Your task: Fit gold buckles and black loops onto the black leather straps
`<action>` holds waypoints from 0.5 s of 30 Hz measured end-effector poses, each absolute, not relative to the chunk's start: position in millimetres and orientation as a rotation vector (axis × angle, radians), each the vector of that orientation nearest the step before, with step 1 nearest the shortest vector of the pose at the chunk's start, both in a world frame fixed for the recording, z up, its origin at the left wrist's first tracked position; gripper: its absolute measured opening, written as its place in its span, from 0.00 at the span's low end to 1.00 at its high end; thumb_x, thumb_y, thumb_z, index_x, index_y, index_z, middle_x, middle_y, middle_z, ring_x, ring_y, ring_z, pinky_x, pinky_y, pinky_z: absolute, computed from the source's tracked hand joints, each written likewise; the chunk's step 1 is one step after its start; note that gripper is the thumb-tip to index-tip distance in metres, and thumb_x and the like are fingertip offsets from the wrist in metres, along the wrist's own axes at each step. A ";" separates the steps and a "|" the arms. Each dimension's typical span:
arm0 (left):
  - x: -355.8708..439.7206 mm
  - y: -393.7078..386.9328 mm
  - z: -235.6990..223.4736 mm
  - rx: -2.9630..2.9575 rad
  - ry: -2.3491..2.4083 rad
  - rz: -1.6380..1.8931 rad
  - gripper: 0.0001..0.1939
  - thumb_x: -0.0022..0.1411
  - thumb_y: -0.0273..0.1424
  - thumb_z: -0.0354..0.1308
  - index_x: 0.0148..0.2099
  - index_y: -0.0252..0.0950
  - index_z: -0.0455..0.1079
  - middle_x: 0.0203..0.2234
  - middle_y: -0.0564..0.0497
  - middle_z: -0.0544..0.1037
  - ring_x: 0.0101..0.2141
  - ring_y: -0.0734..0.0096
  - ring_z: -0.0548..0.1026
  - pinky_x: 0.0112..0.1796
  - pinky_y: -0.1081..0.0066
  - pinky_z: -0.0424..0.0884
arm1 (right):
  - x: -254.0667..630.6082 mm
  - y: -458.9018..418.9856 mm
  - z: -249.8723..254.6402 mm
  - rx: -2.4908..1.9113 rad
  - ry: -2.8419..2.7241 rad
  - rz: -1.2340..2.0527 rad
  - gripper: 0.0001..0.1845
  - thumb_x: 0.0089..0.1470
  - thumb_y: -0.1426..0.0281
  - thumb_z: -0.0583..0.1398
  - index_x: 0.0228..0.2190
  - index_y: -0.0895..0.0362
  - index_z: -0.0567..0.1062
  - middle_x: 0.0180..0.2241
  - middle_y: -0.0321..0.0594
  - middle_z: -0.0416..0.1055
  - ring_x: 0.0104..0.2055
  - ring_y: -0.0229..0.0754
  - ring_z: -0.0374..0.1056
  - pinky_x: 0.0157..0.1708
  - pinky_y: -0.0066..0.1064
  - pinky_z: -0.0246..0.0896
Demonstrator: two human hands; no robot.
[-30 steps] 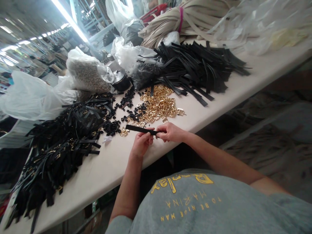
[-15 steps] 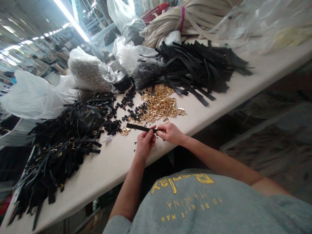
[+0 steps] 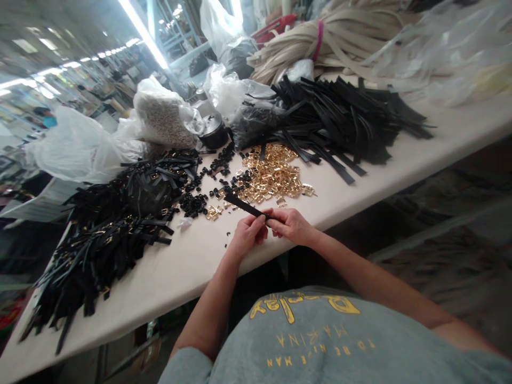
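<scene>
A short black strap slants up and left out of my two hands, held above the table's front edge. My left hand pinches it near its lower end, thumb on top. Close beside it, my right hand is closed on the strap's lower end; the fingers hide most of that end. Just beyond the hands lies a pile of gold buckles, with small black loops scattered to its left.
Finished-looking black straps with buckles heap up on the left. Plain black straps lie at the back right, before a bundle of beige strips. Plastic bags and a black pot-like container stand behind. The pale table slopes across view.
The view has shifted, so the table's contents appear further right. The strap now tilts more steeply, and the hands remain closed on it, close together.
</scene>
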State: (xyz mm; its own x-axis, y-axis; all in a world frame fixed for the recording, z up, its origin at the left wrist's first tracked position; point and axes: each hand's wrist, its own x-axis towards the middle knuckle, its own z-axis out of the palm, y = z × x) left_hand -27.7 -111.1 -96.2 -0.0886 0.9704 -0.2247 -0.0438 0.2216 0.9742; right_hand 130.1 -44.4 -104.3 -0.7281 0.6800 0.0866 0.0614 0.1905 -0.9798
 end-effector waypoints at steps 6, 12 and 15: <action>-19.5 -110.5 -95.0 0.820 1.420 1.332 0.27 0.49 0.45 0.66 0.47 0.30 0.78 0.19 0.55 0.68 0.18 0.81 0.60 0.21 0.76 0.57 | 136.8 -36.4 -103.6 -0.792 -2.211 1.397 0.16 0.56 0.56 0.55 0.30 0.53 0.77 0.20 0.41 0.70 0.21 0.42 0.67 0.23 0.34 0.64; -36.6 -110.9 -104.8 0.927 1.370 1.199 0.30 0.45 0.47 0.69 0.46 0.33 0.79 0.24 0.51 0.74 0.24 0.76 0.68 0.26 0.74 0.65 | 127.8 -21.1 -122.1 -0.860 -2.196 1.358 0.09 0.39 0.52 0.63 0.25 0.38 0.78 0.25 0.43 0.77 0.24 0.51 0.73 0.22 0.39 0.68; -36.9 -116.0 -109.1 1.031 1.329 1.251 0.29 0.48 0.49 0.67 0.47 0.35 0.78 0.27 0.50 0.75 0.25 0.75 0.69 0.26 0.74 0.66 | 124.8 -18.7 -134.3 -0.841 -2.221 1.242 0.07 0.37 0.50 0.63 0.24 0.32 0.77 0.25 0.41 0.78 0.24 0.53 0.74 0.21 0.39 0.68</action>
